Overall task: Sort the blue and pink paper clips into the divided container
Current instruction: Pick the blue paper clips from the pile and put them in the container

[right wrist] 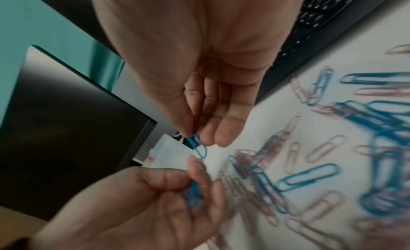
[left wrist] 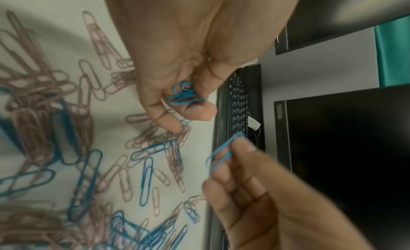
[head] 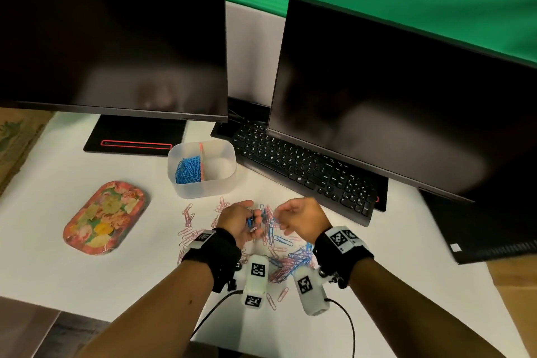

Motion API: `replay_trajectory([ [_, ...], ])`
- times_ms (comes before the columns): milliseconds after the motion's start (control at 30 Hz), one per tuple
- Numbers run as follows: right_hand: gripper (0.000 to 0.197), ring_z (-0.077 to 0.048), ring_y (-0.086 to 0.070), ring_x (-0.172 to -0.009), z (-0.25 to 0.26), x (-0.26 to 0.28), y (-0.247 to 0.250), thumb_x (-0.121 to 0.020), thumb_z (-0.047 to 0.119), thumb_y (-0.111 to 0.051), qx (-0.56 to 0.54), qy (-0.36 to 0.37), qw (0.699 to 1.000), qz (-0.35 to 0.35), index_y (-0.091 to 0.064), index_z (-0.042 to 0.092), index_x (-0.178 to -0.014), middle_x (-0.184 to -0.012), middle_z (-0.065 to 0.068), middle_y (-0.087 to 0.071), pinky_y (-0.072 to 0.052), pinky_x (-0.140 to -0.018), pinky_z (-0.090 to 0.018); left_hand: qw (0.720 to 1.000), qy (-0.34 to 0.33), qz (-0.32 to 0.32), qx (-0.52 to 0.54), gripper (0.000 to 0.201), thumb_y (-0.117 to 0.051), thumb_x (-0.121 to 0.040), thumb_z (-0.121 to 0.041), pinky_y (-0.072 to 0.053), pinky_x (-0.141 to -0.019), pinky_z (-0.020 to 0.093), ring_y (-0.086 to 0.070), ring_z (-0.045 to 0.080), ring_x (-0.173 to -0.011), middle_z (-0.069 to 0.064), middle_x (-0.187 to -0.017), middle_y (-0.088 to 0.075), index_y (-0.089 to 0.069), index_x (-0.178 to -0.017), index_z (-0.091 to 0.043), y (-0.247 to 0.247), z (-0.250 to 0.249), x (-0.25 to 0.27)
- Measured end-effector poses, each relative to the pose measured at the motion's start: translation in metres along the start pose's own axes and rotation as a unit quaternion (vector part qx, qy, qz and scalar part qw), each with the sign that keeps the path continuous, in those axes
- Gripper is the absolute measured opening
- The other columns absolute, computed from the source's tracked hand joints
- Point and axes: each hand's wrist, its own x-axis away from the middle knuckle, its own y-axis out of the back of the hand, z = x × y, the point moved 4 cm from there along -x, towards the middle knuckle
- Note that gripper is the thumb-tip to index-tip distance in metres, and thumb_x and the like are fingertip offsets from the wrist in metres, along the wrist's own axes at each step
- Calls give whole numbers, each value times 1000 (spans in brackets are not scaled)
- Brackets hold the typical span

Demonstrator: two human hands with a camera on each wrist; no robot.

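Blue and pink wire paper clips [head: 279,253] lie scattered on the white surface [head: 58,256], lower centre of the head view, just in front of the translucent plastic divided container [head: 201,167]; its left compartment holds a blue heap, the right looks empty. Left hand [head: 239,222], grip curled round a small bunch of blue clips [left wrist: 183,95]. Right hand [head: 302,219], grip a narrow pinch on a single blue paper clip [left wrist: 221,153], close to the left hand. Risks, judged: the bunch may slip from the left grip while another is added; tangled clips could drag a pink one into the blue side. Black keyboard [head: 305,167] to the right.
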Motion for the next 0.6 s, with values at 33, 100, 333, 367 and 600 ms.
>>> replay_trajectory([
  [33,10,-15,-60,-55,8,0,-3,-86,4,-62,-24,6,1000,10,-70,-2,-88,-70,-9,-67,-55,-56,-28,1000,2,1,-3,36,-32,-89,4,-47,-65,34,-55,21,-62,9,-78,-58,-52,-116,-7,-3,1,0],
  [100,11,-16,-61,-53,22,1,-10,-88,-1,-59,-53,15,998,34,-67,-7,-92,-71,-14,-66,-56,-52,-26,1000,15,26,5,27,-34,-90,-2,-52,-73,39,-62,24,-65,12,-78,-62,-58,-104,-3,-11,2,3],
  [333,16,-14,-66,-73,3,-3,2,-84,14,-58,228,70,970,-44,-74,18,-88,-82,-1,-72,-54,-72,-22,999,10,11,-44,26,-50,-93,-29,-32,-51,26,-34,16,-47,0,-55,-35,-53,-72,-14,-8,-1,-6],
  [367,18,-17,-66,-81,-7,-3,0,-85,17,-56,295,69,952,-27,-73,20,-89,-87,-1,-72,-54,-77,-24,992,-21,-6,-125,23,-53,-92,-27,-28,-49,24,-31,16,-46,-1,-54,-32,-58,-76,-13,-4,-2,-10],
  [600,21,-27,-59,-104,-46,2,-21,-91,19,-54,457,63,887,6,-64,11,-108,-115,-8,-58,-51,-88,-35,747,-206,-33,-631,11,-67,-80,-27,-46,-65,26,-61,21,-77,1,-83,-67,-60,-76,-19,-15,14,-4],
])
